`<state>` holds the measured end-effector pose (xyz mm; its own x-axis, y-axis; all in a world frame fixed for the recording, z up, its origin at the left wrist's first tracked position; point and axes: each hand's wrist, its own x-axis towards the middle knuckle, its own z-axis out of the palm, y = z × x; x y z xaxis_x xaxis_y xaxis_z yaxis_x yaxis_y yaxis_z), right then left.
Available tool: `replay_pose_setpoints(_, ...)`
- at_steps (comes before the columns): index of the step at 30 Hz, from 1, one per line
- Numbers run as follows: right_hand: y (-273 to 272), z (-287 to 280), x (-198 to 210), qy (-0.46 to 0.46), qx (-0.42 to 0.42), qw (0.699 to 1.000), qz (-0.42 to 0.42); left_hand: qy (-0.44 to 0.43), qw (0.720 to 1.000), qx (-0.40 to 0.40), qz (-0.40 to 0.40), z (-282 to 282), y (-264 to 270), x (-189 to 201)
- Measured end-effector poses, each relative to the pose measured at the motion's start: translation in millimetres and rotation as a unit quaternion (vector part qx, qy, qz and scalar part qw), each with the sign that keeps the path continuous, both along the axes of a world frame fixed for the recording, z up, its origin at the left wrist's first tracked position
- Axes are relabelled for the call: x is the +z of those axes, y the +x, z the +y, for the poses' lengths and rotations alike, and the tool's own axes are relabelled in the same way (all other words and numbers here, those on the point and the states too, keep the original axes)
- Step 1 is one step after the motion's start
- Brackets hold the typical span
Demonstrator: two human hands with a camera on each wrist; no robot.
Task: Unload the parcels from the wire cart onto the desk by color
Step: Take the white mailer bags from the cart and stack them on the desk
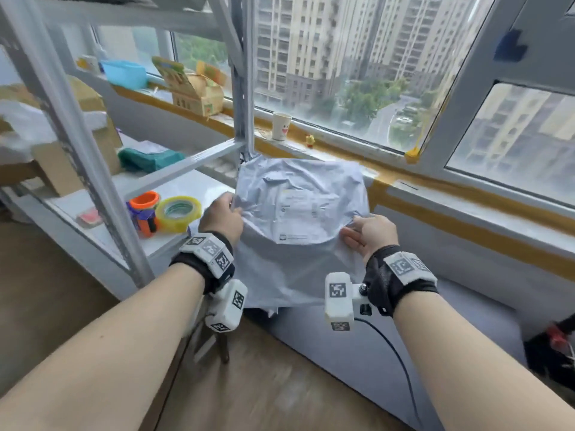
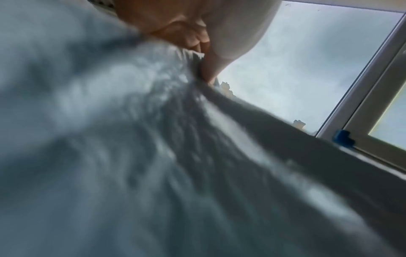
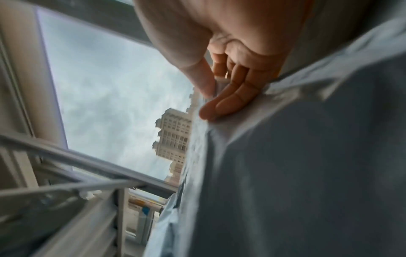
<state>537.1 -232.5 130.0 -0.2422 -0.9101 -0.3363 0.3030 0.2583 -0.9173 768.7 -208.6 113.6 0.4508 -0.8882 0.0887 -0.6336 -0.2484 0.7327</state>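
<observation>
Holding a pale grey parcel (image 1: 298, 213) up in the air between us and the window sill (image 1: 451, 185), we had it by its two side edges only. Our left hand (image 1: 221, 216) pinched the left edge, fingers curled into the film, and the left wrist view showed the plastic bunched tight under that grip. Our right hand (image 1: 370, 234) pinched the right edge between thumb and forefinger, while the other fingers (image 3: 228, 102) lay flat against the bag. The parcel was a soft mailer with a printed label (image 1: 295, 213) facing us, and its lower half hung slack below our wrists. It rested on nothing; neither the wire cart nor the desk could be clearly made out, so we could not tell how far it had to travel.

We judged the main risk to be slippage: slick film held only at the edges, with the contents sagging, could slide out of the lighter right pinch. The top left corner was close to the metal rack post (image 1: 242, 88), and a swing leftward could have snagged it there, or swept the tape roll (image 1: 179, 213) and the orange tape dispenser (image 1: 144, 213) off the lower shelf (image 1: 174, 188). Moving toward the sill could have toppled the paper cup (image 1: 281, 126). The pale colour might also have been misread in this backlight and put us on the wrong pile.
</observation>
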Motion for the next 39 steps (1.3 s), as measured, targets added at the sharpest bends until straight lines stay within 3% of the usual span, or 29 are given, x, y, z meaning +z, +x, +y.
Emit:
replay_pose_setpoints(5, 14.0, -59.0, -11.6, 0.031, 0.093, 0.994, 0.044, 0.018, 0.998, 0.014, -0.066, -74.2, 28.2, 1.3)
replay_pose_setpoints(10, 28.8, -100.9, -37.9, 0.103, 0.197, 0.948, 0.230, 0.059, 0.995, 0.022, -0.080, -125.6, 54.9, -23.1)
replay_pose_setpoints(12, 36.1, -105.3, -48.5, 0.149, 0.277, 0.915, 0.253, 0.099, 0.991, 0.018, -0.086, -136.8, 66.2, -37.8)
replay_pose_setpoints(15, 48.9, -109.3, -55.5, 0.213, 0.391, 0.836, 0.321, 0.175, 0.978, 0.002, -0.110, -141.1, 85.5, -56.8)
replay_pose_setpoints(17, 54.8, -119.8, -58.0, 0.188, 0.381, 0.791, 0.440, 0.201, 0.969, -0.014, -0.140, -145.0, 96.4, -63.1)
replay_pose_setpoints(19, 59.7, -130.7, -54.7, 0.117, 0.300, 0.760, 0.564, 0.170, 0.970, -0.025, -0.173, -155.0, 99.5, -58.9)
replay_pose_setpoints(21, 70.9, -136.4, -50.9, 0.089, 0.281, 0.787, 0.542, 0.154, 0.967, -0.062, -0.191, -164.5, 94.9, -48.7)
replay_pose_setpoints(23, 88.1, -137.2, -52.4, 0.094, 0.320, 0.812, 0.480, 0.182, 0.952, -0.119, -0.214, -172.6, 85.1, -39.0)
replay_pose_setpoints(25, 106.2, -136.4, -60.2, 0.114, 0.357, 0.801, 0.467, 0.231, 0.925, -0.182, -0.239, -177.1, 77.1, -38.5)
replay_pose_setpoints(27, 119.2, -135.7, -73.1, 0.125, 0.352, 0.769, 0.518, 0.276, 0.906, -0.213, -0.237, -178.0, 78.4, -50.1)
replay_pose_setpoints(29, 122.3, -134.3, -82.7, 0.149, 0.285, 0.768, 0.554, 0.293, 0.912, -0.187, -0.217, -176.4, 89.2, -62.7)
replay_pose_setpoints(31, 117.1, -134.6, -88.0, 0.192, 0.218, 0.789, 0.542, 0.285, 0.923, -0.150, -0.208, -177.6, 104.2, -74.4)
replay_pose_setpoints(35, 102.0, -139.3, -94.9, 0.277, 0.188, 0.815, 0.473, 0.223, 0.941, -0.156, -0.203, -182.2, 113.7, -74.7)
replay_pose_setpoints(39, 100.9, -147.8, -98.7, 0.244, 0.131, 0.866, 0.416, 0.129, 0.955, -0.180, -0.198, -193.5, 97.6, -59.3)
